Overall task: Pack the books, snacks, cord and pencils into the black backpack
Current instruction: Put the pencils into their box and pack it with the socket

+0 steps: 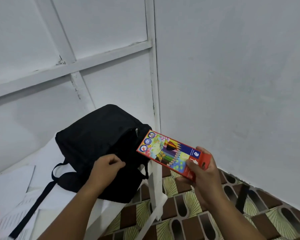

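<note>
Right hand point(203, 170) grip closed on red end of pencil box point(170, 151), held over floor, far end touching black backpack point(97, 144) opening. Left hand point(106, 165) pinches backpack fabric. Box judged light, stiff, crushable; best held by edges.

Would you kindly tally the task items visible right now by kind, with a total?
Black backpack: 1
Box of coloured pencils: 1
Books, snacks, cord: 0 clearly identifiable
Total: 2

Right hand point(203, 172) holds pencil box point(170, 151) (colourful) beside black backpack point(97, 141).
</note>
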The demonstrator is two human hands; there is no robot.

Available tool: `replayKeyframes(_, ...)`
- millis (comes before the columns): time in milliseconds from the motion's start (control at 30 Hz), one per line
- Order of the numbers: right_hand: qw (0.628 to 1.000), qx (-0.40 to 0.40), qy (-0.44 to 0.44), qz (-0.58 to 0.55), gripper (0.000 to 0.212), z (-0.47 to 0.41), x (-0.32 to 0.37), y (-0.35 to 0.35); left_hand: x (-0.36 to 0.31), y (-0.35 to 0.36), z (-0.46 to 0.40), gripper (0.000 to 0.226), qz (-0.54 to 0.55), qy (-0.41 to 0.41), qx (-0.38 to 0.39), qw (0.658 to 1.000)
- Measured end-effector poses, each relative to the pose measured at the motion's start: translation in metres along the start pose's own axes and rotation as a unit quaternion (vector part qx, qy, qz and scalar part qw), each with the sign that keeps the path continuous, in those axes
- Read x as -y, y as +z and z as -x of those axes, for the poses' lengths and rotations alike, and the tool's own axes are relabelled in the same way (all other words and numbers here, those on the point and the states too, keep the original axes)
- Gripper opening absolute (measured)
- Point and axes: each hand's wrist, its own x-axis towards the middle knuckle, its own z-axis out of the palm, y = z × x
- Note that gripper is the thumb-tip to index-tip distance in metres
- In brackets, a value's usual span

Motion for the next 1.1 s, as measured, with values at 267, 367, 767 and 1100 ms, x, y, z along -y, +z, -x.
replayKeyframes(267,1.000,-0.006,-0.021,-0.019,0.048,-0.001,-0.004,0.017,-0.011,-0.036,-0.014,0.018,0.007,0.159,-0.158,0.975)
replayKeyframes(367,1.000,-0.014,-0.021,-0.012,0.048,-0.001,-0.013,0.028,0.000,-0.054,-0.036,0.035,-0.092,0.313,-0.155,0.932)
replayKeyframes(767,0.999,-0.033,-0.019,0.002,0.049,0.022,-0.048,0.083,0.033,-0.096,-0.082,0.115,-0.448,0.255,-0.049,0.855)
replayKeyframes(1100,0.996,-0.071,-0.044,0.006,0.049,0.034,-0.070,0.118,0.069,-0.091,-0.078,0.080,-0.364,0.238,0.015,0.900)
